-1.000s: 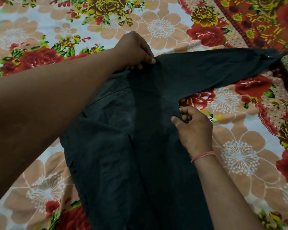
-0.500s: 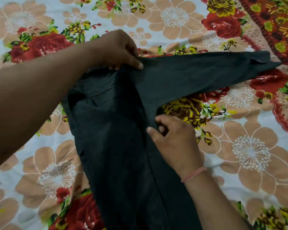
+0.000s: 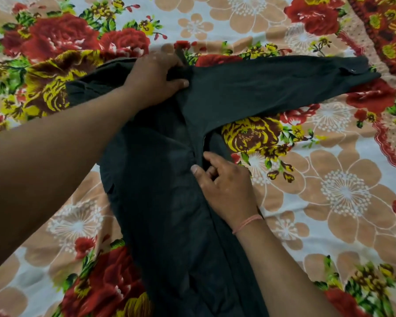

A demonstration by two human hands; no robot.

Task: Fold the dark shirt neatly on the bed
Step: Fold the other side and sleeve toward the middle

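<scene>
Dark shirt (image 3: 169, 202) spread on the bed (image 3: 329, 191), body running near to far, one sleeve (image 3: 272, 88) stretched far right. Left hand (image 3: 156, 81) closed on bunched fabric at the far end, near the shoulder. Right hand (image 3: 224, 181) pinching the shirt's right edge just below the sleeve, thumb on top. Pink thread (image 3: 247, 223) around right wrist.

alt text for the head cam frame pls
Two bare hands hold a dark shirt on a floral bedsheet: the left hand grips the shoulder, the right hand pinches the side seam. One sleeve stretches out to the right.
</scene>
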